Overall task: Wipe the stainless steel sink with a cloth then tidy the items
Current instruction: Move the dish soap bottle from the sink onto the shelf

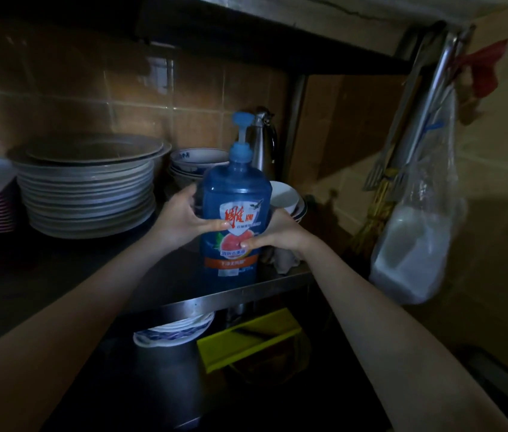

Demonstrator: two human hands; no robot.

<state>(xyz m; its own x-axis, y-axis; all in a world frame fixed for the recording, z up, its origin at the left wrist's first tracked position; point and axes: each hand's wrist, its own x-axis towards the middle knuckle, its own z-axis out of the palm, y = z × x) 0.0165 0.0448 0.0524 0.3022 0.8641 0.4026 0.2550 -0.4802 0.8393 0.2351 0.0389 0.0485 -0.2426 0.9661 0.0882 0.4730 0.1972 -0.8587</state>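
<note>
Two hands gripped the blue pump bottle (pixel 235 210) of dish soap. The left hand (pixel 184 219) wrapped its left side, and the right hand (pixel 280 235) curled round its right side, lower down. The bottle stood upright near the front edge of the steel shelf (pixel 184 302); whether its base touched the shelf was unclear. Left of the bottle sat a tall stack of plates (pixel 87 194). Behind it were patterned bowls (pixel 198 160) and a metal jug (pixel 265 141). Just right of it were a white bowl (pixel 284 194) and a crumpled cloth (pixel 284 260). Well right of the bottle hung a clear plastic bag (pixel 418 244).
</note>
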